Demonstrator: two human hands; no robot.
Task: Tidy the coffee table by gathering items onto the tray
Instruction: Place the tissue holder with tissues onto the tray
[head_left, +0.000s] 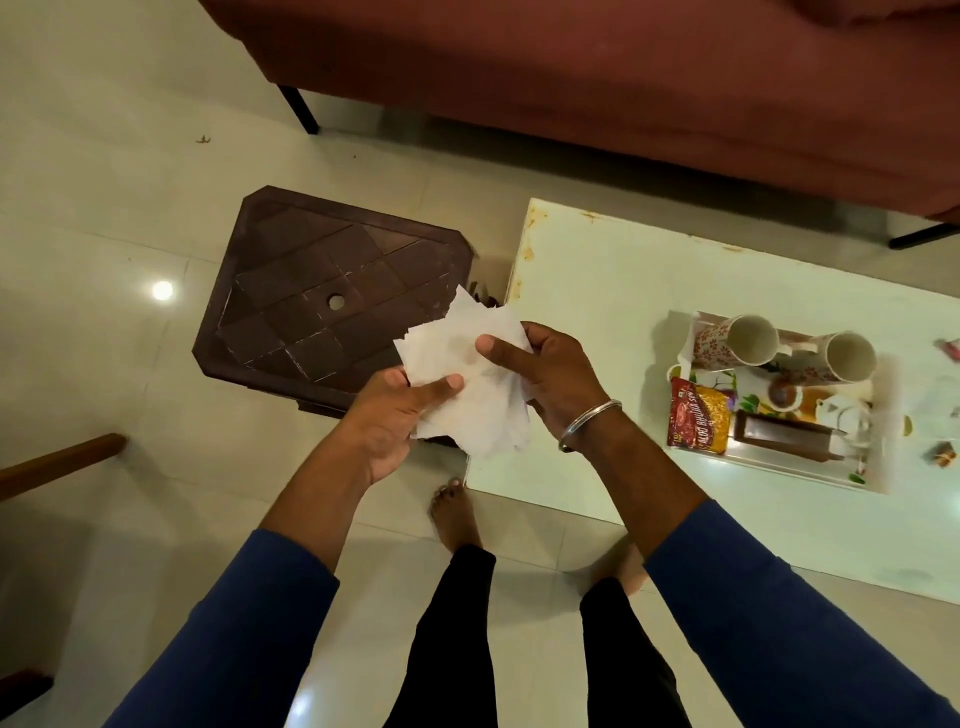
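Note:
Both hands hold a bunch of white paper napkins in the air, just left of the coffee table. My left hand grips their lower left edge. My right hand, with a metal bangle on the wrist, pinches the upper right side. On the pale table to the right stands a floral tray. The tray carries two floral mugs lying on their sides, a red and yellow snack packet and a dark brown box.
A dark brown plastic stool stands left of the table, under the napkins. A maroon sofa runs along the back. Small wrapped items lie on the table right of the tray. My bare feet stand on the tiled floor near the table's front edge.

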